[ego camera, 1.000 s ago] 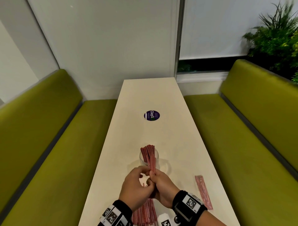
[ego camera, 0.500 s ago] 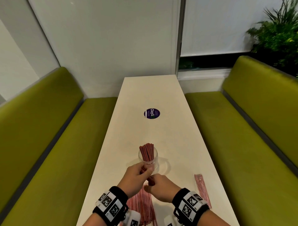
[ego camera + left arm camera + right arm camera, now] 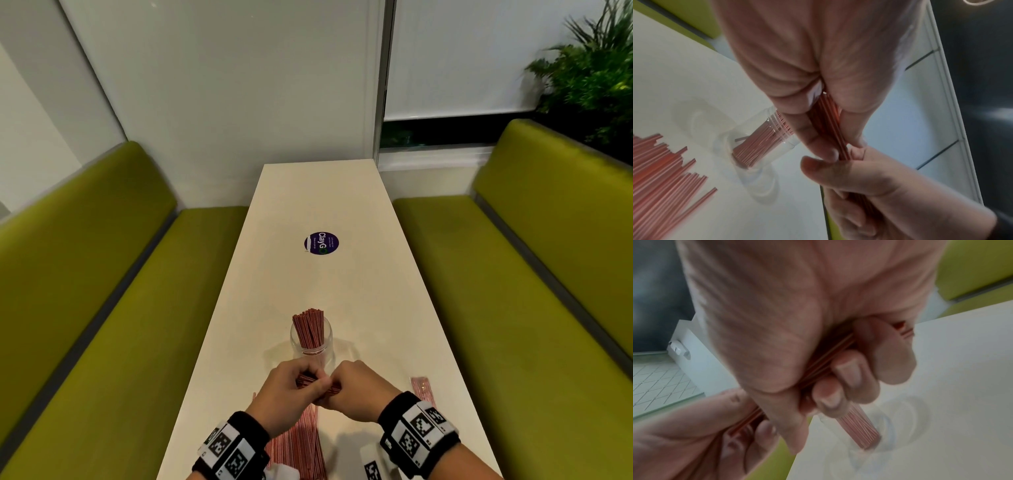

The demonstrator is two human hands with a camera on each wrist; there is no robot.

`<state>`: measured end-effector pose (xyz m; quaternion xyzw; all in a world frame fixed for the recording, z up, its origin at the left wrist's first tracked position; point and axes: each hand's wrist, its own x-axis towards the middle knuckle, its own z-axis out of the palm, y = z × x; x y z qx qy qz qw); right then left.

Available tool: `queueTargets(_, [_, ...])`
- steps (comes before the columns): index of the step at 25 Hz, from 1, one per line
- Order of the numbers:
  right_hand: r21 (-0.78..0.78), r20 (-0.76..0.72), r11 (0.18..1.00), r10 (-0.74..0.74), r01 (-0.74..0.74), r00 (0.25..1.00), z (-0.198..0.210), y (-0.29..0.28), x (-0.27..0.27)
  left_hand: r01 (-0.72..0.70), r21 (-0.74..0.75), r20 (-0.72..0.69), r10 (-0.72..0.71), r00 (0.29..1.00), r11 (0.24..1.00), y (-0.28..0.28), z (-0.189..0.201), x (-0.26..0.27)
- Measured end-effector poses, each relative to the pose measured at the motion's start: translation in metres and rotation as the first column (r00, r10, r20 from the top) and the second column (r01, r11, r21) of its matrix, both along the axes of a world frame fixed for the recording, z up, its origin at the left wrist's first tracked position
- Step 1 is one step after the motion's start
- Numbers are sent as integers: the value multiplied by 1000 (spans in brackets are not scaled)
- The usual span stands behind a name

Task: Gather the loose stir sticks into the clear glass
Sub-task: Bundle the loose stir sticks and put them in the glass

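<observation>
The clear glass (image 3: pixel 311 342) stands upright at mid-table with a bunch of red stir sticks (image 3: pixel 309 327) in it. Just in front of it my two hands meet over a small bundle of sticks (image 3: pixel 317 385) held crosswise above the table. My left hand (image 3: pixel 301 385) pinches one end, seen in the left wrist view as sticks (image 3: pixel 828 123) between thumb and fingers. My right hand (image 3: pixel 342 389) curls round the other end (image 3: pixel 828 360). A loose pile of sticks (image 3: pixel 301 442) lies on the table under my left wrist.
A second flat packet of red sticks (image 3: pixel 423 389) lies near the table's right edge by my right wrist. A round purple sticker (image 3: pixel 321 243) sits farther up the white table (image 3: pixel 359 291). Green benches (image 3: pixel 120 308) flank both sides.
A second ago both hands were setting a bundle into the glass. They then dropped to the loose pile and now hold a fresh small bundle crosswise in front of the glass.
</observation>
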<state>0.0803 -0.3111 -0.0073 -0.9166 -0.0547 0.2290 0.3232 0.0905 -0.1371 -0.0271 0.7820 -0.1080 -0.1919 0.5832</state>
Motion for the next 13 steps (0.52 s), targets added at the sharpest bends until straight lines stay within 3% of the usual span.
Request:
queueTargets(3, [-12,34,1000,7,-6,999,-9,-1,0,6,-52,-72,-10,997,999,-1,-3,-2])
queueTargets(6, [161,63,986,-40,29,997,-8,-3,-1,-86,-72,-62,82,995,994,3,2,1])
queueTargets(9, [475,-6,865,-182,163,983,-1,-9,2,-183,-141,-89,172,981,973,14,6,7])
queueTargets(13, [538,-49,794,-306,283,951,1,-1,5,-211,-158,-99,197,975,965,7,4,6])
